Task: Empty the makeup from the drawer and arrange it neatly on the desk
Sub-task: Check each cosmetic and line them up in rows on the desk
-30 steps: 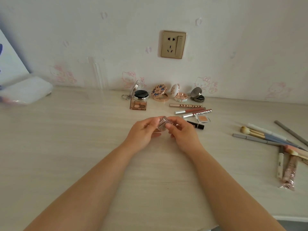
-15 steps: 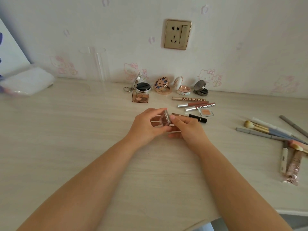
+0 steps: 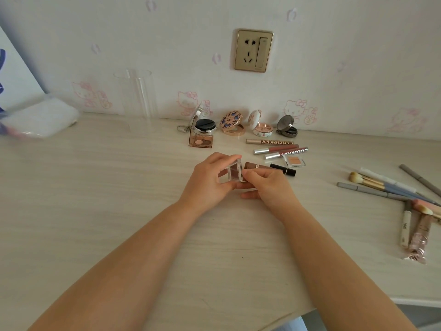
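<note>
- The left hand (image 3: 210, 180) is clamped round a small clear case (image 3: 232, 173), fingers curled over its top and near edge, holding it just above the worktop (image 3: 119, 211).
- The right hand (image 3: 267, 187) pinches the same case at its right edge with thumb and forefinger; the lid stands partly raised, showing a brown pan inside.
- Judgement: the case is light, rigid plastic with smooth, likely slippery faces. The hinge and pressed powder are probably fragile.
- Recommended hold: the flat side edges of the base, not the lid.
- Just beyond the right hand lies a brown tube (image 3: 256, 166); further beyond it, three lip tubes (image 3: 276, 148) in a row.
- Beyond the left hand, an eyeshadow palette (image 3: 201, 140) and open compacts (image 3: 232, 126) sit near the wall.
- Well to the right of the right hand, brushes (image 3: 381, 185) lie loosely piled.
</note>
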